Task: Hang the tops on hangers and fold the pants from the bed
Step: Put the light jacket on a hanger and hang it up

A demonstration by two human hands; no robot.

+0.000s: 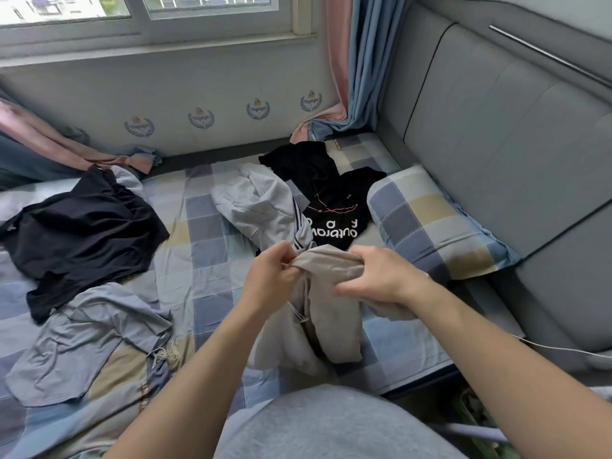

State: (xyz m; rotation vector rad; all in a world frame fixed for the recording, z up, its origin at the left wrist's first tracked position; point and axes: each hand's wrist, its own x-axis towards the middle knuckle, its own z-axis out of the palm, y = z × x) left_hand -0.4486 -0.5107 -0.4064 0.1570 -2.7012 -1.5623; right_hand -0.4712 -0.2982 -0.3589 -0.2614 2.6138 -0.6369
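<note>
Beige drawstring pants (334, 323) hang bunched over the checked bed (205, 226) in front of me. My left hand (271, 276) pinches their waistband at the left, and my right hand (374, 276) grips the bunched cloth at the right. Behind them lie a light grey garment with dark stripes (258, 207) and a black T-shirt with white lettering (334, 207). A black garment (82, 233) is spread at the left, with a grey-blue shirt (86, 339) below it.
A checked pillow (430, 223) leans against the grey padded headboard (496, 134) at the right. Pink and blue curtains (347, 77) hang beside the window (132, 14) wall behind the bed. A white cable (563, 349) runs along the bed's right edge.
</note>
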